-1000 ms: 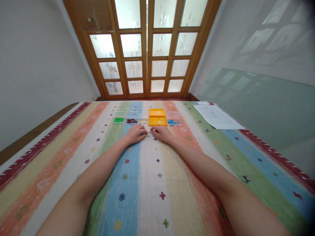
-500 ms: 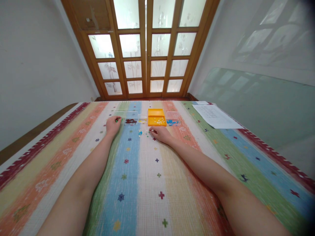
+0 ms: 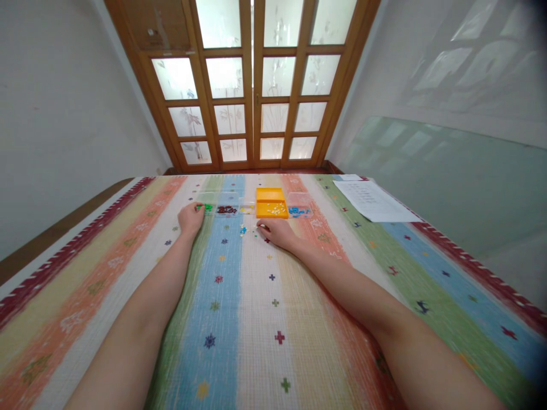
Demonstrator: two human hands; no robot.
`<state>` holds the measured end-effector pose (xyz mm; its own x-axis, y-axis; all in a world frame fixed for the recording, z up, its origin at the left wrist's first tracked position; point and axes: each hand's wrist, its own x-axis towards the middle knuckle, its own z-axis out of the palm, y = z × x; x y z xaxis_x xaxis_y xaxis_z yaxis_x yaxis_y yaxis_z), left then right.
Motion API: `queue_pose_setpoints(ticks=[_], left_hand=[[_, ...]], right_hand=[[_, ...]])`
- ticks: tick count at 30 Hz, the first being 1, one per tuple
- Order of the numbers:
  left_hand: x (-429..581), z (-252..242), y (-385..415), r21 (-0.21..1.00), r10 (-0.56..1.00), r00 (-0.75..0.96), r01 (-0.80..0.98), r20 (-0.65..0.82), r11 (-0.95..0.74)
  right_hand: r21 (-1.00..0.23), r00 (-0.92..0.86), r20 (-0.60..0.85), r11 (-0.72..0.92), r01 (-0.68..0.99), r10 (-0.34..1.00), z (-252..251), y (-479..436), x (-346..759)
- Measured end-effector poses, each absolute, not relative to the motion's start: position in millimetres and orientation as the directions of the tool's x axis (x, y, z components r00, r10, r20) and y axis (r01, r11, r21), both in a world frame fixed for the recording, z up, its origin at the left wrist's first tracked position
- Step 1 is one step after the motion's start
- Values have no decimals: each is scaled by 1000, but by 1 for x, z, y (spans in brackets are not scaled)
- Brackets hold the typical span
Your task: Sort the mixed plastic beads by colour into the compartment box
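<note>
My left hand (image 3: 190,218) is at the left edge of a clear box of small green pieces (image 3: 205,208), its fingers drawn together; anything between them is too small to make out. My right hand (image 3: 276,230) rests on the cloth in front of an orange box (image 3: 272,215), fingers pinched, with what they hold hidden. Beside its fingertips lie tiny loose pieces, and a small cluster of blue and pale pieces (image 3: 243,230) lies to their left. The orange box has its lid up and contains white pieces (image 3: 277,209).
Clear boxes hold dark red pieces (image 3: 227,209), yellow pieces (image 3: 247,209) and blue pieces (image 3: 298,210). Printed sheets (image 3: 371,200) lie at the back right on the striped tablecloth (image 3: 256,319). Wooden glass-paned doors (image 3: 252,102) stand beyond the table.
My left hand has shifted left, uncovering more of the green pieces. My right hand stays in nearly the same place.
</note>
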<state>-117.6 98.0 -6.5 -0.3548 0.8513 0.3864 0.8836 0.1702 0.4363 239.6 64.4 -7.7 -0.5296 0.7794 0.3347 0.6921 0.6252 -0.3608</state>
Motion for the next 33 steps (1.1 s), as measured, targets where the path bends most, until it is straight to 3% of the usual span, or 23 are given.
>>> queue_pose_setpoints(ticks=[8,13,16,21,33], left_hand=[[-68,3,84,286,874,13,943,487,-173],[-35,2,73,203,823,362,851,438,-483],[-24,2,68,189,779,486,787,397,-587],[-19,2,64,210,758,544,744,359,-634],[-20,0,64,211,767,564,745,307,-633]], right_hand=[[-207,-592,370,685,699,716,-4,60,230],[-182,-601,352,682,708,717,-2,59,228],[-199,-602,358,688,697,714,-4,60,228],[-275,-552,393,667,693,736,-7,66,231],[-420,-177,474,398,816,862,-4,96,262]])
